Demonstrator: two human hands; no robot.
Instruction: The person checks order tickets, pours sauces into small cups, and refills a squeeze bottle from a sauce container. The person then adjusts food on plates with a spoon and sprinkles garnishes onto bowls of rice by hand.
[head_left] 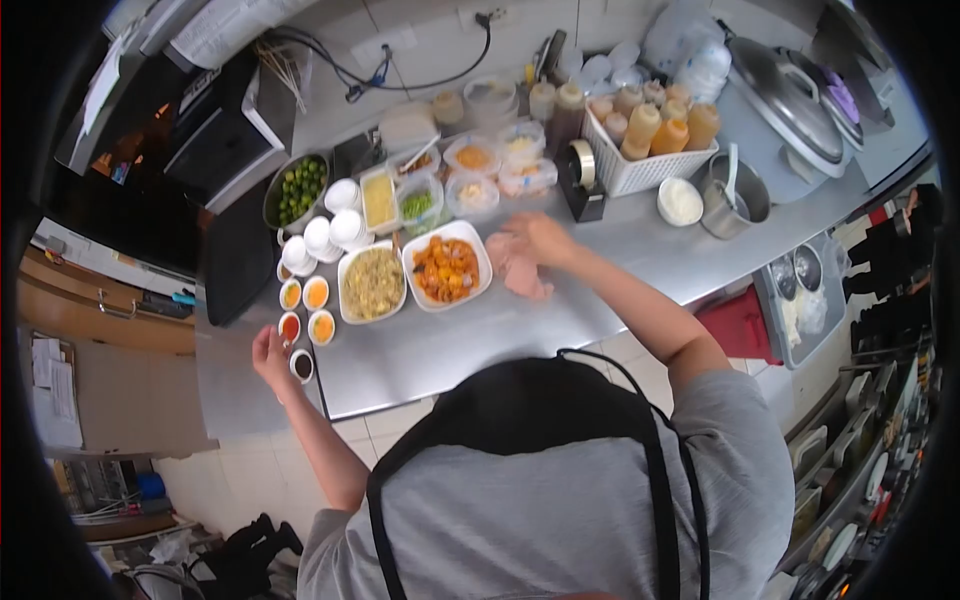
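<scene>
My left hand (269, 357) is at the left of the steel counter, its fingers curled in against the near side of a small sauce cup (289, 327) with red sauce. Just below sits another cup (301, 365) of dark sauce, and beside it are cups with orange and green contents (321, 327). On a crumpled pink cloth (519, 272) rests my right hand (540, 240), fingers closed over its upper part. Left of the cloth stands a square white bowl of orange-glazed pieces (445, 267), next to a bowl of fried rice (372, 285).
Behind the bowls are stacked white cups (349, 228), tubs of chopped ingredients (415, 205) and a bowl of green limes (300, 192). Right of them are a tape dispenser (583, 180), a white basket of sauce bottles (645, 175), a white-filled bowl (680, 201) and a steel pot (737, 205).
</scene>
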